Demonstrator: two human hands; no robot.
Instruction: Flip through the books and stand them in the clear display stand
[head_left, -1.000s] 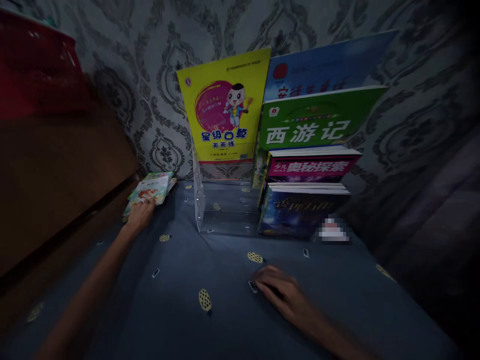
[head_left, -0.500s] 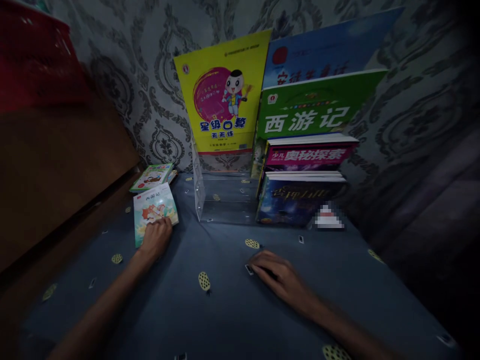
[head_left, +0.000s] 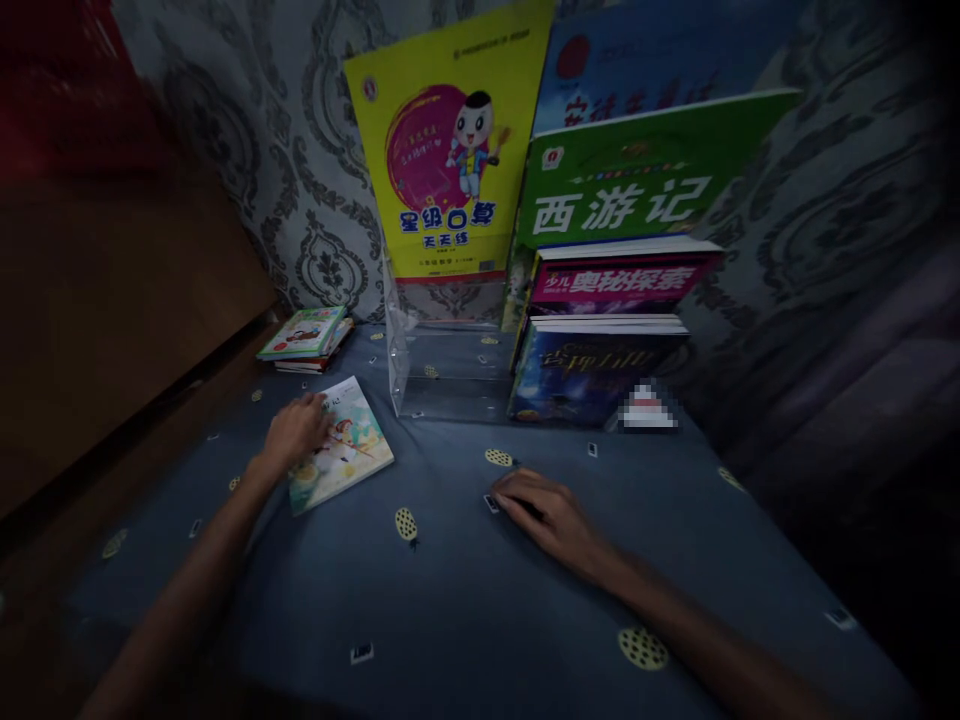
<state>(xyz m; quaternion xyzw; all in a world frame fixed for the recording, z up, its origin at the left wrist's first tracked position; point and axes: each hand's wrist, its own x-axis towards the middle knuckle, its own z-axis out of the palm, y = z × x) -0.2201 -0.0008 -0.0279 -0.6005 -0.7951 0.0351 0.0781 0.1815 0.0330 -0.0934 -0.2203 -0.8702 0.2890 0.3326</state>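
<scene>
A paperback storybook (head_left: 346,452) with a pale illustrated cover lies at a slant on the cloth-covered table. My left hand (head_left: 298,432) is at the book's left edge, fingers curled over the cover; the thumb is hidden. My right hand (head_left: 544,505) rests on the cloth with loosely curled fingers, thumb close to the fingertips, and nothing shows in it. Beyond both hands stands a clear plastic book rack (head_left: 450,398). A yellow workbook (head_left: 454,150) is upright at its back left.
Further books fill the rack's right side: a blue one (head_left: 652,70), a green one (head_left: 622,190), a magenta one (head_left: 622,285) and a dark blue one (head_left: 592,375). A small book stack (head_left: 304,335) lies at the back left, near a brown panel (head_left: 112,320). Patterned wallpaper stands behind.
The storybook has shifted rightward and nearer, and has turned at an angle. My left hand has gone from its lower right part to its left edge. My right hand keeps its place on the cloth.
</scene>
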